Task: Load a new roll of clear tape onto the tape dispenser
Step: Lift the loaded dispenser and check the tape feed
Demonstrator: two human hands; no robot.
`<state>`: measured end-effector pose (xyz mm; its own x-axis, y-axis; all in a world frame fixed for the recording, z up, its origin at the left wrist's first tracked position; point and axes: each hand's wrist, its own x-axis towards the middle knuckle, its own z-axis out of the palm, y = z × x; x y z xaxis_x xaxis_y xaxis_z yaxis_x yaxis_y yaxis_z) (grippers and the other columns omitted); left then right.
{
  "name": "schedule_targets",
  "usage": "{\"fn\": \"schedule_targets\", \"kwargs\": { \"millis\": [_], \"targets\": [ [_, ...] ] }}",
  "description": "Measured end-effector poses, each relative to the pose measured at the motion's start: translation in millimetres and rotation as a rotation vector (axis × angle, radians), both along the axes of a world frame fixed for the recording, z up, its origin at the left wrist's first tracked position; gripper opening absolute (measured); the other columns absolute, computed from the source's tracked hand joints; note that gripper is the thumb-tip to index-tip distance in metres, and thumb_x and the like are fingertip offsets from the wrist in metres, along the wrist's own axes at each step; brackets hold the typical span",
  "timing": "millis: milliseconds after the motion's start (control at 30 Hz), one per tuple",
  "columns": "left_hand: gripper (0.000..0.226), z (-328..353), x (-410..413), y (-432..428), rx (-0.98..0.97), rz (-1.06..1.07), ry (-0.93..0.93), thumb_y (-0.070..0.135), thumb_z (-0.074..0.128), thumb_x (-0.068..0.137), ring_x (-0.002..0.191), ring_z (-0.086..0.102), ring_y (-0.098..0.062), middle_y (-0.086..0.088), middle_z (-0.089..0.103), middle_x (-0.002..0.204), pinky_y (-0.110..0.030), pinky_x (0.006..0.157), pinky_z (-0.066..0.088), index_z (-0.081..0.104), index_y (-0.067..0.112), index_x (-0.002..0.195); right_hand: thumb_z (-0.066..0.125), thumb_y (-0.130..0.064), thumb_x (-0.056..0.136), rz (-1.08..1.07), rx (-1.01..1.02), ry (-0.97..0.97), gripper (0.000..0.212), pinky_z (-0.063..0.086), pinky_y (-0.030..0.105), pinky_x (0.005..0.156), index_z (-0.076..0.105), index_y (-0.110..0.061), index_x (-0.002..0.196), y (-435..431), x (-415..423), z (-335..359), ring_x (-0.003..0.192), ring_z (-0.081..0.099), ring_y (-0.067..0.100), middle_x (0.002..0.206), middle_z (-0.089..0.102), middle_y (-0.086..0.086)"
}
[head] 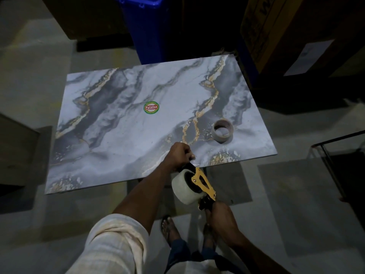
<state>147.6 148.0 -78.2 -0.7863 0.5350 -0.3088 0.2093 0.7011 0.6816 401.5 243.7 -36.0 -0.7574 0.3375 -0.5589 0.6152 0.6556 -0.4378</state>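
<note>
Clear tape roll (185, 190) sits on the yellow dispenser (203, 183), right hand (222, 220) gripping its handle, left hand (178, 155) pinching its far end.

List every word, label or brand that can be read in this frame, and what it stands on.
"Patelsa": on the round sticker on the marble tabletop.
Small print round the sticker's rim: too small to read.
Large dark print on the cardboard box, top right: cut off by the frame, unreadable.
Text on the white label, further right: blurred, unreadable.
</note>
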Motion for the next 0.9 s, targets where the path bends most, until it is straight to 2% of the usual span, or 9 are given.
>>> {"fn": "schedule_targets", "kwargs": {
  "millis": [267, 400, 600, 700, 833, 900],
  "targets": [
    [0.022, -2, -1, 1, -0.002, 0.017, -0.008, 0.003, 0.076, 0.09, 0.074, 0.074, 0.001, -0.007, 0.079, 0.076, -0.039, 0.069, 0.065, 0.072, -0.002, 0.069, 0.056, -0.019, 0.096, 0.02, 0.008, 0.006, 0.018, 0.039, 0.022, 0.067, 0.073, -0.02, 0.101, 5, -4, 4, 0.082, 0.066, 0.017, 0.092, 0.073, 0.001],
    [0.019, -1, -1, 3, -0.019, 0.025, -0.013, -0.001, 0.074, 0.087, 0.073, 0.074, -0.001, -0.007, 0.079, 0.075, -0.033, 0.066, 0.062, 0.072, -0.001, 0.069, 0.058, -0.024, 0.097, 0.039, 0.021, -0.018, 0.016, 0.04, 0.022, 0.068, 0.072, -0.019, 0.103, 11, -6, 3, 0.078, 0.059, 0.012, 0.086, 0.063, -0.005],
    [0.016, -2, -5, 8, -0.031, 0.03, -0.029, -0.005, 0.071, 0.091, 0.064, 0.067, 0.007, -0.01, 0.081, 0.08, -0.022, 0.062, 0.052, 0.076, -0.002, 0.076, 0.053, -0.028, 0.095, 0.124, 0.076, -0.074, 0.022, 0.048, 0.027, 0.068, 0.073, -0.026, 0.104, 27, -10, 8, 0.088, 0.07, 0.02, 0.098, 0.073, 0.002],
    [0.014, 2, -4, 10, -0.033, 0.023, -0.029, -0.002, 0.073, 0.091, 0.065, 0.069, 0.002, -0.011, 0.082, 0.082, -0.024, 0.065, 0.055, 0.077, -0.003, 0.078, 0.053, -0.028, 0.094, 0.156, 0.098, -0.061, 0.022, 0.05, 0.03, 0.071, 0.072, -0.025, 0.105, 30, -14, 11, 0.093, 0.07, 0.026, 0.1, 0.073, 0.005],
    [0.023, 2, -1, 10, 0.004, 0.118, 0.024, -0.01, 0.064, 0.09, 0.081, 0.078, -0.018, -0.013, 0.076, 0.076, -0.037, 0.071, 0.064, 0.066, -0.003, 0.067, 0.054, -0.024, 0.091, 0.206, 0.1, -0.107, 0.023, 0.053, 0.034, 0.076, 0.067, -0.02, 0.109, 31, -8, 14, 0.099, 0.069, 0.03, 0.106, 0.072, 0.008],
    [0.022, 5, -6, 11, 0.021, 0.177, 0.007, -0.014, 0.06, 0.09, 0.078, 0.077, -0.012, -0.016, 0.075, 0.076, -0.037, 0.07, 0.065, 0.064, -0.008, 0.068, 0.055, -0.026, 0.088, 0.289, 0.134, -0.203, 0.028, 0.053, 0.034, 0.081, 0.065, -0.019, 0.112, 30, 11, 8, 0.102, 0.069, 0.029, 0.111, 0.071, 0.007]
  ]
}}
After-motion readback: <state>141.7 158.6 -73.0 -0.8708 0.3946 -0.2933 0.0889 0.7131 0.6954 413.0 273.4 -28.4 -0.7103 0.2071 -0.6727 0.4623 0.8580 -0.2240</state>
